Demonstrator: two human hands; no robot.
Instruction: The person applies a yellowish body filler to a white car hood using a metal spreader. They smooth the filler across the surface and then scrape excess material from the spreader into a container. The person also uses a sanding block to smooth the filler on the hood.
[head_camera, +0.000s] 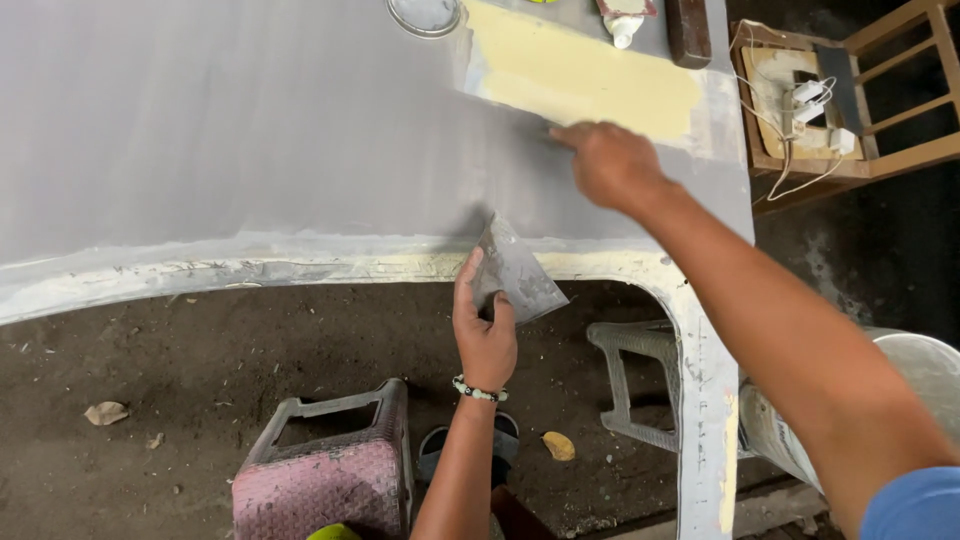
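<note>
Head view: at frame centre the left hand (485, 335) pinches a grey spreader blade (515, 272) — its long axis tilts up-left, over the panel (200, 130) edge. Right hand (610, 162), grip unclear, rests beside the yellow filler patch (580, 75) — upper centre.

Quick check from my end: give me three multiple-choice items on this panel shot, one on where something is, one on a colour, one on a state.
1. Where is the scraper blade?
A. in the left hand
B. on the pink stool
C. on the wooden frame

2. What colour is the filler patch?
A. red
B. pale yellow
C. black

3. What is the right hand doing?
A. hanging at the side
B. gripping the stool
C. reaching to the patch edge on the grey panel

Answers: 1 A, fingers grip it; 2 B, cream against grey; 3 C, fingertips meet the patch.
</note>
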